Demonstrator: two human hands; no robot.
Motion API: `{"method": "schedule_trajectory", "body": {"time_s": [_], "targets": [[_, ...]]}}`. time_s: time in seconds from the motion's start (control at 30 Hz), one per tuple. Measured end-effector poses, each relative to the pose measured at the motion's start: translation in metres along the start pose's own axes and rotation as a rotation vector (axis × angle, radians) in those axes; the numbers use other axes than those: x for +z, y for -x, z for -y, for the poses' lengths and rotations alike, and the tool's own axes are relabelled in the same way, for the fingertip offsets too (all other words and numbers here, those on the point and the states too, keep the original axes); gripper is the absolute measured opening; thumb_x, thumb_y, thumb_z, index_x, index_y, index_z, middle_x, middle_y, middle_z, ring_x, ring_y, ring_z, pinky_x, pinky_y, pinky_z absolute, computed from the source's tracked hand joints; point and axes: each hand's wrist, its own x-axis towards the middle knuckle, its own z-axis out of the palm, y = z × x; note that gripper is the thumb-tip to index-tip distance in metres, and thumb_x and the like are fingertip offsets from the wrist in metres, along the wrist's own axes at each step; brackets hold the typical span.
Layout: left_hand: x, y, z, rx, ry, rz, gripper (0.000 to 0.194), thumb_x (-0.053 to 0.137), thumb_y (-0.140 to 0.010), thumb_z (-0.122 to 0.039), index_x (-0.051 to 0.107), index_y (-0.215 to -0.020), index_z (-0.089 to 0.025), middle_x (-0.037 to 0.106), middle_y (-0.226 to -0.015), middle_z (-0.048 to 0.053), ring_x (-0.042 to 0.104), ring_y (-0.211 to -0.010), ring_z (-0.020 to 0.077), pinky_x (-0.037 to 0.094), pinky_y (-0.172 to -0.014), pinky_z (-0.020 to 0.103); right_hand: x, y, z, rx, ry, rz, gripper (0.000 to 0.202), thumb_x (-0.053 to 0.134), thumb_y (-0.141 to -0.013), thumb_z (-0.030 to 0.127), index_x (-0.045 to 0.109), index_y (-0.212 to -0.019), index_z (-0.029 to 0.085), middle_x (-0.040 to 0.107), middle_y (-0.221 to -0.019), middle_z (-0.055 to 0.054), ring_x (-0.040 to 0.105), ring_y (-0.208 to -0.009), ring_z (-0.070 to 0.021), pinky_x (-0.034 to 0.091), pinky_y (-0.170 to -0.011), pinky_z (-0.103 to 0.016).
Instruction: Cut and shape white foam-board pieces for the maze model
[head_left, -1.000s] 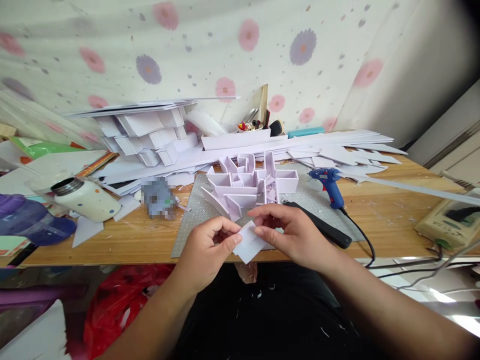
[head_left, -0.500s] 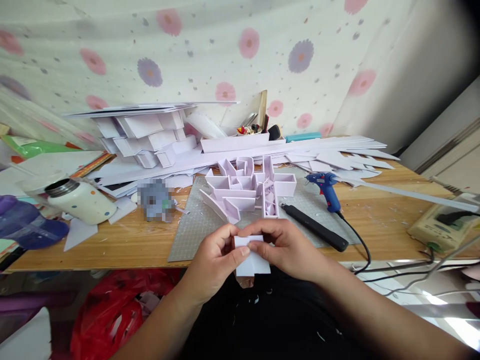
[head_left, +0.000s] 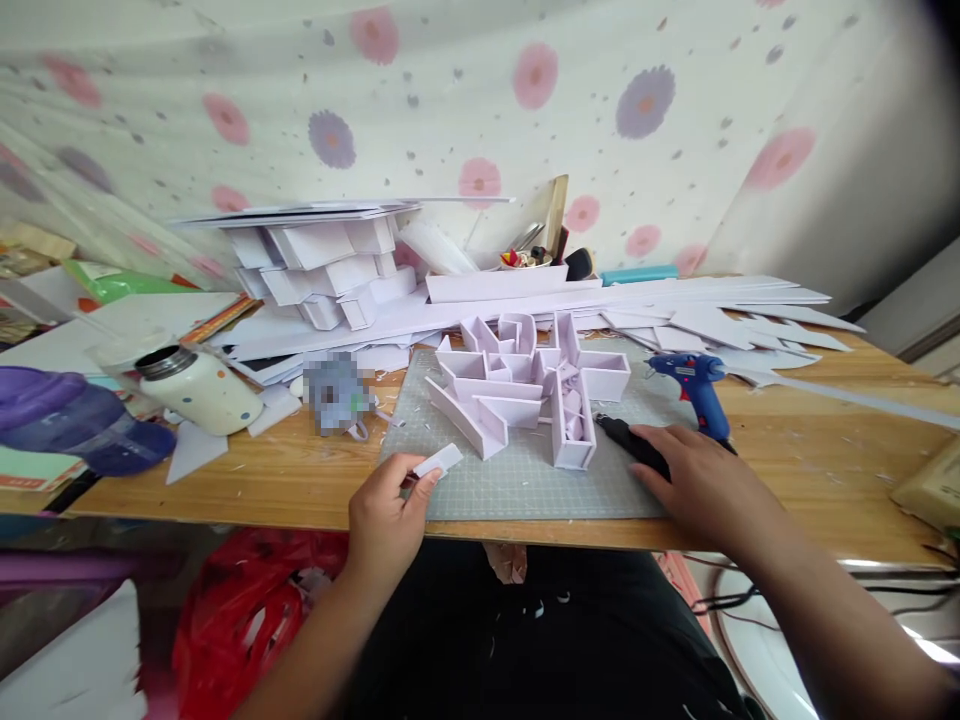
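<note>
My left hand (head_left: 390, 510) pinches a small white foam board piece (head_left: 439, 460) between thumb and fingers, over the mat's front left edge. My right hand (head_left: 694, 485) is closed around the handle of a black utility knife (head_left: 628, 440), thumb on the near side and fingers on the far side. The knife still lies on the grey cutting mat (head_left: 517, 500), its tip toward the back left. Between my hands several white foam board channels and open boxes (head_left: 491, 390) stand on the mat. One narrow box (head_left: 574, 420) holds small scraps.
A blue glue gun (head_left: 697, 385) lies right of the mat, close to my right hand. White board strips and sheets (head_left: 735, 320) cover the back. Stacked white boxes (head_left: 322, 270) stand back left. A white flask (head_left: 199, 390) and purple bottle (head_left: 82, 420) lie at left.
My hands have parted. The left moved left with the white piece; the right let go of it and reached right onto the utility knife. The view shifted slightly.
</note>
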Motion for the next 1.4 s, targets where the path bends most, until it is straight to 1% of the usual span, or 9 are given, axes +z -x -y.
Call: {"method": "schedule_trajectory", "body": {"time_s": [0.07,0.17,0.3,0.37,0.47,0.6,0.77,1.23,1.4], "targets": [[0.005,0.002,0.005,0.089,-0.062,0.0,0.012,0.058,-0.086,-0.031,0.062,-0.08,-0.021,0.066,-0.07,-0.001,0.061,-0.066,0.016,0.043,-0.064,0.024,-0.002,0.001,-0.001,0.034,0.009,0.027,0.042,0.048,-0.088,0.028,0.059,-0.124,0.011,0.068,-0.104,-0.017,0.066,-0.088,-0.0342,0.053,-0.076,-0.047],[0.009,0.004,0.013,0.176,-0.086,-0.029,0.012,0.056,-0.087,-0.029,0.061,-0.081,-0.02,0.065,-0.069,-0.001,0.061,-0.065,0.0152,0.043,-0.063,0.024,-0.021,0.011,-0.002,0.097,-0.088,-0.047,0.043,0.049,-0.087,0.034,0.06,-0.123,0.012,0.068,-0.107,-0.017,0.067,-0.086,-0.0347,0.054,-0.071,-0.046],[0.011,0.005,0.019,0.212,-0.072,-0.032,0.012,0.057,-0.088,-0.029,0.062,-0.083,-0.019,0.066,-0.072,-0.001,0.061,-0.066,0.0147,0.043,-0.063,0.024,-0.054,0.034,0.019,0.062,-0.544,-0.158,0.05,0.057,-0.086,0.046,0.053,-0.131,0.026,0.068,-0.106,-0.009,0.067,-0.088,-0.0286,0.056,-0.067,-0.035],[0.011,0.004,0.019,0.221,-0.073,-0.038,0.012,0.057,-0.088,-0.028,0.062,-0.083,-0.019,0.066,-0.072,0.0,0.061,-0.066,0.0147,0.043,-0.063,0.024,-0.058,0.038,0.048,0.011,-0.86,-0.002,0.043,0.055,-0.089,0.041,0.053,-0.131,0.031,0.066,-0.112,-0.006,0.067,-0.085,-0.0225,0.056,-0.069,-0.03],[0.01,0.004,0.016,0.224,-0.079,-0.044,0.011,0.057,-0.089,-0.026,0.062,-0.083,-0.018,0.065,-0.07,-0.001,0.061,-0.065,0.0142,0.042,-0.063,0.023,-0.044,0.03,0.1,-0.018,-1.253,0.307,0.041,0.049,-0.094,0.039,0.048,-0.134,0.029,0.063,-0.094,-0.003,0.062,-0.068,-0.0144,0.054,-0.062,-0.025],[0.01,0.003,0.015,0.237,-0.082,-0.037,0.01,0.057,-0.089,-0.024,0.061,-0.083,-0.018,0.064,-0.07,-0.001,0.061,-0.065,0.014,0.042,-0.063,0.023,-0.012,0.008,0.146,-0.005,-1.499,0.484,0.042,0.05,-0.093,0.041,0.051,-0.13,0.02,0.053,-0.081,-0.001,0.054,-0.059,-0.011,0.047,-0.056,-0.025],[0.011,0.003,0.015,0.237,-0.075,-0.034,0.01,0.057,-0.09,-0.024,0.061,-0.083,-0.018,0.064,-0.07,-0.001,0.06,-0.066,0.0138,0.042,-0.064,0.023,0.004,0.003,0.154,0.037,-1.55,0.493,0.047,0.052,-0.092,0.042,0.049,-0.131,0.016,0.051,-0.078,0.0,0.052,-0.058,-0.0116,0.045,-0.056,-0.027],[0.01,0.003,0.016,0.23,-0.065,-0.022,0.011,0.056,-0.09,-0.025,0.061,-0.083,-0.018,0.064,-0.069,-0.001,0.06,-0.065,0.0138,0.041,-0.062,0.023,0.001,0.002,0.154,0.019,-1.443,0.453,0.042,0.05,-0.092,0.036,0.052,-0.129,0.017,0.055,-0.086,-0.003,0.054,-0.06,-0.0119,0.047,-0.057,-0.027],[0.01,0.002,0.016,0.224,-0.066,-0.02,0.013,0.056,-0.09,-0.026,0.061,-0.082,-0.018,0.064,-0.069,-0.001,0.06,-0.065,0.0138,0.041,-0.062,0.023,0.001,0.001,0.155,0.053,-1.434,0.469,0.045,0.049,-0.091,0.036,0.05,-0.131,0.015,0.052,-0.076,0.0,0.052,-0.057,-0.0121,0.045,-0.054,-0.027]]}}
